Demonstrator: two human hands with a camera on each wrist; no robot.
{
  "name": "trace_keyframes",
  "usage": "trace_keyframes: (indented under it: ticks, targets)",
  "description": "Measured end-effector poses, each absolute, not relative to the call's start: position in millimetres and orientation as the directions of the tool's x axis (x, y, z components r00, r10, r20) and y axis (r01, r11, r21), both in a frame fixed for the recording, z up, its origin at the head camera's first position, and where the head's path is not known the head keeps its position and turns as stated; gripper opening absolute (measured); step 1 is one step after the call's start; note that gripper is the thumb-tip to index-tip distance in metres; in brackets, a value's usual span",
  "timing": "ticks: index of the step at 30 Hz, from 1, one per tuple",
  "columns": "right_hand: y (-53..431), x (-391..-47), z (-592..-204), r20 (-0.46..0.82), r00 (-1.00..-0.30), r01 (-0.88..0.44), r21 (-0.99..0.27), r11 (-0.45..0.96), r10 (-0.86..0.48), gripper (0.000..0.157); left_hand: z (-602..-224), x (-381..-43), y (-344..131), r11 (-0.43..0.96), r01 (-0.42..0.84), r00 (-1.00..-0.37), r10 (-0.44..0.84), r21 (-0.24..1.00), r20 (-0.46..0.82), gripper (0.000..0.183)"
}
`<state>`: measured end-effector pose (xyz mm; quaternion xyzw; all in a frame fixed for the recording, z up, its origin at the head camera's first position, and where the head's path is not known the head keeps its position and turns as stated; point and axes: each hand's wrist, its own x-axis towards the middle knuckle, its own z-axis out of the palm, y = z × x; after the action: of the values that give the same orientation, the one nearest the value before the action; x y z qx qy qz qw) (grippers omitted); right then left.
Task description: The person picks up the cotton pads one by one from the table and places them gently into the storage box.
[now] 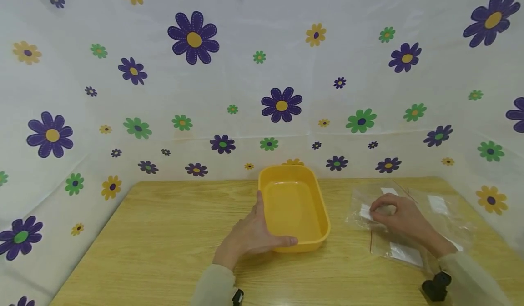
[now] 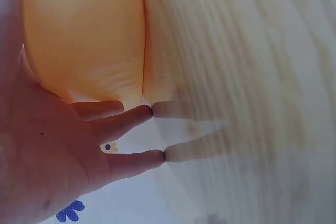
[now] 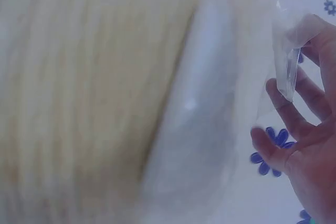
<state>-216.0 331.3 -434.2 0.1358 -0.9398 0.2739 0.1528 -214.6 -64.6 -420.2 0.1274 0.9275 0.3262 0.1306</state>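
Note:
A yellow plastic tray (image 1: pixel 294 206) with rounded corners stands on the table. At its near left corner rests my left hand (image 1: pixel 251 235), thumb over the near rim and straight fingers along the left wall. In the left wrist view, fingertips of that hand (image 2: pixel 58 145) reach the tabletop beside the tray wall (image 2: pixel 86 35). Farther right, my right hand (image 1: pixel 403 217) pinches a clear plastic bag (image 3: pixel 286 69) between thumb and forefinger. Its other fingers are loosely bent in the right wrist view. A white label (image 1: pixel 365 212) shows by the pinching fingertips.
Several more clear bags (image 1: pixel 446 224) with white labels overlap under and around the right hand. The wooden table (image 1: pixel 172 233) meets a white flower-patterned cloth (image 1: pixel 241 83) at its back and sides. A small black device (image 1: pixel 437 286) sits at the right wrist.

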Motion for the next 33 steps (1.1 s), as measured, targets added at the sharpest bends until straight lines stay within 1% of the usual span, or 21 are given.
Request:
trace_keyframes:
  ticks: [7,11,14,20,22,28,30,33]
  targets:
    - [317,-216,-416,0.406,-0.888,-0.407,-0.481,0.777,-0.214,0.020,-421,-215,-65,0.759,0.147,-0.934,0.318,0.634,-0.165,0.151]
    - [302,-217,-404,0.466,-0.842,-0.485,-0.437,0.758,-0.270,0.025,-421,-214,-65,0.763,0.147,-0.936,0.314,0.629,-0.162,0.152]
    - [289,-218,-395,0.495,-0.814,-0.534,-0.428,0.729,-0.305,0.027,-420,-214,-65,0.764,0.141,-0.936,0.310,0.630,-0.166,0.152]
    - [261,-223,-383,0.463,-0.815,-0.564,-0.492,0.663,-0.350,0.022,-419,-214,-65,0.761,0.136,-0.934,0.312,0.634,-0.174,0.151]
    - [252,-226,-381,0.454,-0.813,-0.570,-0.487,0.662,-0.365,0.022,-418,-214,-65,0.758,0.140,-0.933,0.316,0.637,-0.170,0.151]
    - [227,-234,-381,0.455,-0.774,-0.627,-0.454,0.634,-0.440,0.021,-419,-214,-65,0.747,0.157,-0.930,0.333,0.645,-0.159,0.151]
    - [220,-237,-382,0.449,-0.761,-0.648,-0.475,0.596,-0.469,0.021,-419,-214,-65,0.747,0.163,-0.928,0.337,0.645,-0.156,0.152]
    - [210,-240,-385,0.448,-0.741,-0.671,-0.469,0.575,-0.500,0.018,-419,-215,-65,0.745,0.169,-0.927,0.344,0.645,-0.154,0.152]
